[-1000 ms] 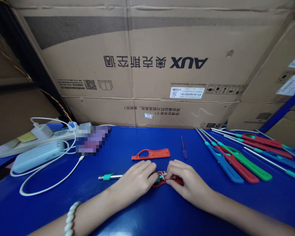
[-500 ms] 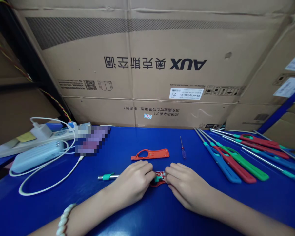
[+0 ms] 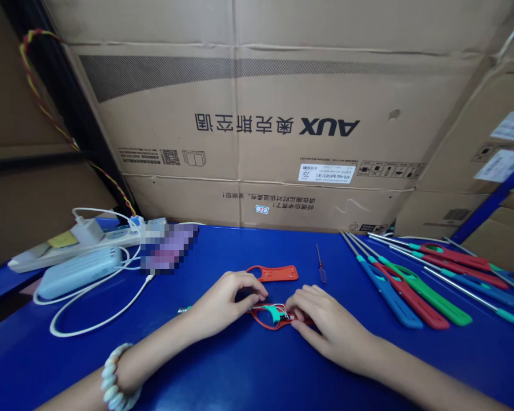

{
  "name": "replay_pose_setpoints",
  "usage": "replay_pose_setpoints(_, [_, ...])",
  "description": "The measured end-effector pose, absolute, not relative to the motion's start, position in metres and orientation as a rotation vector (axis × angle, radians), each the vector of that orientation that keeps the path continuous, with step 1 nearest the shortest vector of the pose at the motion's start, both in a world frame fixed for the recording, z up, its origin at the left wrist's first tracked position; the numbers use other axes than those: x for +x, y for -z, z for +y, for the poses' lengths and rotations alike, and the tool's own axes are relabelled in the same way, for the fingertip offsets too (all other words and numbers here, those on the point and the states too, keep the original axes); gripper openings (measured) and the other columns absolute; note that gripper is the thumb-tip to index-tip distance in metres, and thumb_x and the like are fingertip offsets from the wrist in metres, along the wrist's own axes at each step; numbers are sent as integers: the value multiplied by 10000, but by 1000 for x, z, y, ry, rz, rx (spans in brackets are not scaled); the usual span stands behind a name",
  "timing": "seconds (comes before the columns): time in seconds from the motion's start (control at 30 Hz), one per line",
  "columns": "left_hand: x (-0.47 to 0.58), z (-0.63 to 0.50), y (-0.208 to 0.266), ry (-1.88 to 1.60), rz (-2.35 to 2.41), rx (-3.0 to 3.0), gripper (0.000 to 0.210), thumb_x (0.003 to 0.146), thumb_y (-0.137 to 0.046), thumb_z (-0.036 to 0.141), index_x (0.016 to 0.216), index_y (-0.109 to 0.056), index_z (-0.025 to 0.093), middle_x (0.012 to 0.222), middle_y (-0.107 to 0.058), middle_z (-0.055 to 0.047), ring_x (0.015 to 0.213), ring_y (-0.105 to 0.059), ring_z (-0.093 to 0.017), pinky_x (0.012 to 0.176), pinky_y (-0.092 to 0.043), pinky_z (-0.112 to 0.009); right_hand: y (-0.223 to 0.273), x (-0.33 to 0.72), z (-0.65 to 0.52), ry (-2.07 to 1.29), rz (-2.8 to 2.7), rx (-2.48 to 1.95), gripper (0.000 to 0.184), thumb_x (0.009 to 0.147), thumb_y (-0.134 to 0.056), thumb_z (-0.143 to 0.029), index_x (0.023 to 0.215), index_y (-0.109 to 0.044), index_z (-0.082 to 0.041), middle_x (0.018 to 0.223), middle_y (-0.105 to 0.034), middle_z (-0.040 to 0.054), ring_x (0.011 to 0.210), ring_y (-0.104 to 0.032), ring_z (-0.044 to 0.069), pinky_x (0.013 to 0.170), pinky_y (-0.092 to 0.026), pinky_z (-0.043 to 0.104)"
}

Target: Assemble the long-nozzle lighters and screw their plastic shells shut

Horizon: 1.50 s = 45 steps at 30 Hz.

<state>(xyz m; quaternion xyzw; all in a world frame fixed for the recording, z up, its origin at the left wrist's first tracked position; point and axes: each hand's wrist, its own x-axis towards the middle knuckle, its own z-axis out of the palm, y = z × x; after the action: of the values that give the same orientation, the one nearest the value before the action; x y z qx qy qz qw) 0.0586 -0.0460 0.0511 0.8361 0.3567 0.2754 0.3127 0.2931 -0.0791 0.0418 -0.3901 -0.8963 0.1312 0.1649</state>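
An opened long-nosed lighter [image 3: 263,326] with a red handle shell lies in front of me, its green trigger [image 3: 274,313] and thin white wires exposed. Its metal tube points left, mostly behind my left hand [image 3: 233,297], which hovers over the front of the handle with thumb and fingers apart. My right hand [image 3: 321,317] is closed over the rear of the handle, fingertips pinching it near the wires; its fingers hide the exact part. The other red shell half [image 3: 278,273] lies just beyond, inner side up. A screwdriver [image 3: 322,273] with a purple handle lies behind my right hand.
Several assembled lighters [image 3: 415,285] in blue, red and green lie at the right. On the left are a power strip [image 3: 122,234], a light-blue power bank [image 3: 81,271], a white cable [image 3: 98,322] and a blurred phone [image 3: 175,245]. A large cardboard box [image 3: 261,125] stands behind.
My left hand has opened and lifted slightly off the lighter, uncovering the green trigger and loop. My right hand stays at the rear of the handle. The view has tilted upward a little.
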Motion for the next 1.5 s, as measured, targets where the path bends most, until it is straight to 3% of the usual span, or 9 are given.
replay_pose_setpoints(0.13, [59, -47, -52, -722, 941, 2351, 150, 880, -538, 116, 860, -677, 168, 858, -689, -24, 839, -625, -158, 788, -482, -288, -38, 292, -82, -283, -2589, -1081, 198, 900, -486, -152, 1070, -578, -196, 947, -618, 56, 866, -537, 216, 824, -393, 380])
replay_pose_setpoints(0.33, [58, -50, -49, -588, 964, 2580, 141, 869, -557, 100, 880, -658, 197, 876, -641, -3, 869, -576, -170, 856, -421, -341, -33, 289, -82, -145, -2621, -1068, 202, 908, -455, -152, 1025, -620, -168, 907, -618, 79, 843, -538, 235, 778, -415, 383])
replay_pose_setpoints(0.57, [60, -54, -45, -520, 935, 2937, 171, 943, -467, 150, 875, -622, 176, 844, -596, -25, 813, -537, -173, 773, -387, -313, -29, 287, -86, 24, -2601, -1069, 268, 906, -415, -142, 1050, -641, -149, 877, -623, 101, 825, -546, 248, 797, -413, 407])
replay_pose_setpoints(0.7, [61, -53, -47, -563, 960, 3023, 191, 965, -433, 185, 905, -614, 172, 844, -594, -33, 806, -521, -185, 731, -375, -309, -32, 287, -84, -87, -2547, -1114, 233, 914, -450, -171, 1036, -648, -170, 868, -630, 82, 802, -543, 229, 783, -410, 387])
replay_pose_setpoints(0.9, [53, -39, -46, -543, 1366, 3033, 194, 945, -441, 144, 942, -635, 147, 879, -596, -63, 771, -511, -200, 691, -401, -322, -37, 292, -72, -348, -2340, -1211, 165, 911, -495, -158, 1001, -626, -202, 815, -647, 25, 770, -569, 182, 814, -420, 363])
replay_pose_setpoints(1.0, [49, -32, -41, -480, 1378, 2944, 156, 914, -503, 123, 975, -641, 158, 930, -594, -61, 806, -532, -203, 701, -433, -329, -39, 297, -63, -244, -2313, -1205, 176, 913, -465, -130, 991, -611, -188, 916, -648, 51, 873, -575, 201, 868, -422, 392])
replay_pose_setpoints(1.17, [46, -26, -35, -600, 1288, 2809, 169, 894, -499, 72, 911, -640, 163, 996, -564, -58, 862, -549, -189, 753, -473, -339, -37, 304, -54, -60, -2423, -1172, 287, 927, -420, -104, 1148, -584, -183, 1202, -590, 91, 1122, -515, 232, 948, -403, 432])
replay_pose_setpoints(1.3, [45, -26, -35, -644, 1277, 2753, 174, 894, -483, 75, 876, -628, 168, 1044, -550, -60, 903, -549, -201, 758, -481, -350, -32, 305, -51, -31, -2448, -1174, 240, 920, -450, -115, 1066, -629, -180, 1185, -595, 92, 1122, -514, 236, 941, -417, 436])
replay_pose_setpoints(1.5, [47, -25, -39, -550, 1283, 2680, 162, 882, -494, 58, 859, -600, 178, 946, -597, -34, 862, -568, -193, 760, -469, -324, -32, 306, -49, 39, -2459, -1139, 232, 914, -464, -119, 1040, -651, -174, 1175, -580, 101, 1121, -496, 245, 928, -426, 428])
